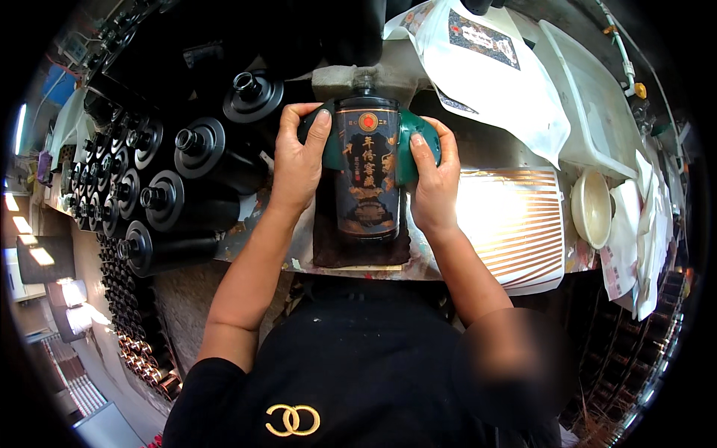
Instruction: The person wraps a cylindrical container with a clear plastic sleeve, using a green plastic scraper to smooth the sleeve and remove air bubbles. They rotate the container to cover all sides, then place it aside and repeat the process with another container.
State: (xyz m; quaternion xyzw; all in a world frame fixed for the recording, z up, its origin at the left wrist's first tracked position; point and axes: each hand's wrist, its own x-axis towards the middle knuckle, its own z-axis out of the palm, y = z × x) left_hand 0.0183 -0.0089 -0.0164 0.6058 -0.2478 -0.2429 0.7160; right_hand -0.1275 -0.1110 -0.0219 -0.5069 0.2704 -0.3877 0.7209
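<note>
A black glass bottle (367, 179) with a gold-patterned decal lies in front of me, its neck pointing away. Beneath it is a dark cloth (325, 250). My left hand (302, 153) grips a dark green flexible scraper-like piece (331, 153) at the bottle's left side, thumb on top. On the opposite side, my right hand (435, 168) pinches a similar green piece (408, 160) against the bottle. Whether both are one sheet passing behind the bottle I cannot tell. The undersides of my fingers are partly hidden.
Several black bottles (198, 149) lie stacked at the left, necks toward me. On the right are a gold-striped decal sheet (515, 231), a cream bowl (591, 207) and a translucent tray (582, 104). White decal sheets (515, 97) overlap the tray. A pale block (328, 78) stands beyond the bottle.
</note>
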